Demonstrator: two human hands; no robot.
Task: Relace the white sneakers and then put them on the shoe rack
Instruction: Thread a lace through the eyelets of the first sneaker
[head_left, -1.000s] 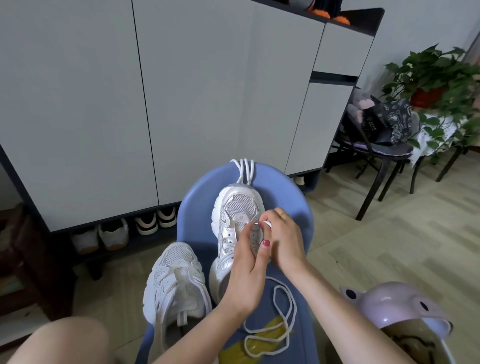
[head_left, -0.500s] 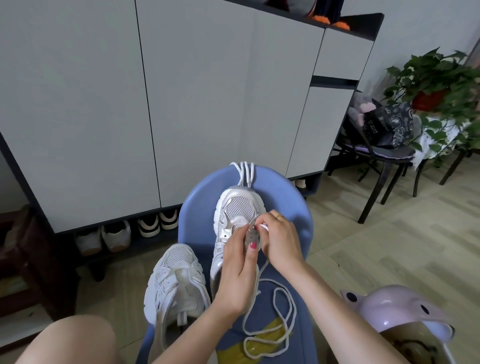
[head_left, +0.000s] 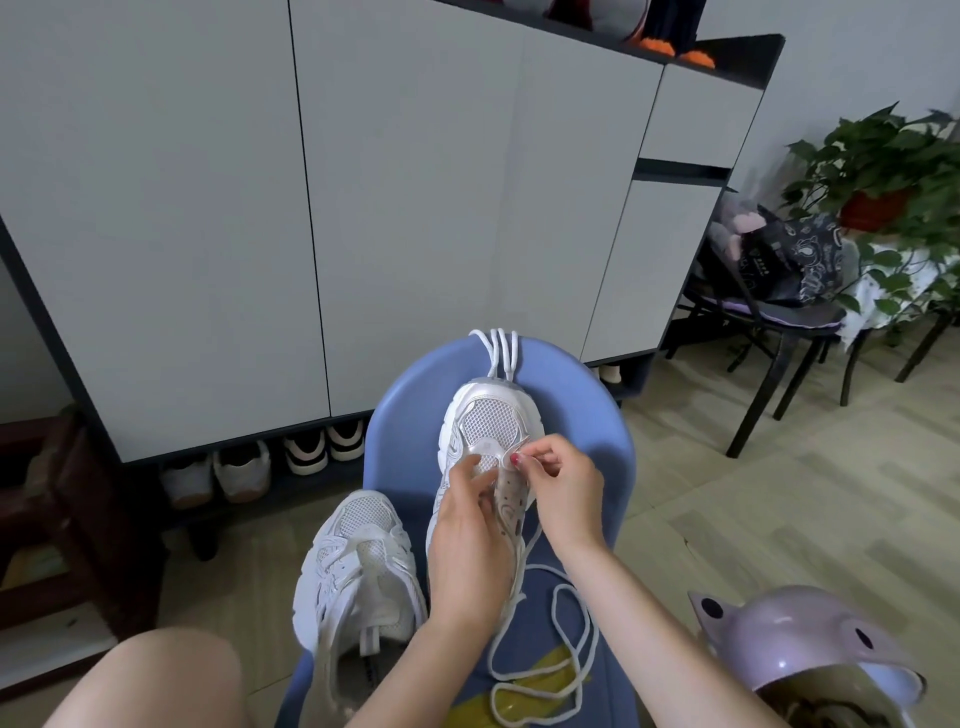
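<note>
One white sneaker (head_left: 488, 415) lies toe-away on a blue stool (head_left: 597, 431). My left hand (head_left: 467, 530) grips its side and tongue near the lowest eyelets. My right hand (head_left: 561, 483) pinches the end of a white shoelace (head_left: 566, 644) at those eyelets; the rest of that lace trails in loops over the stool seat. Another white lace (head_left: 501, 351) hangs over the stool's far edge past the toe. The second white sneaker (head_left: 358, 566) sits at the stool's left edge, unlaced, opening toward me.
A grey shoe cabinet (head_left: 363, 208) stands ahead, with several shoes (head_left: 270, 462) in its open bottom shelf. A dark wooden stool (head_left: 67, 519) is at left, a black chair with a bag (head_left: 779, 270) and a potted plant (head_left: 883, 176) at right, a lilac helmet (head_left: 800, 644) lower right.
Both hands have shifted slightly toward the toe of the sneaker, and the right hand has drawn the lace end up at the eyelets. The lace loops on the seat have moved a little.
</note>
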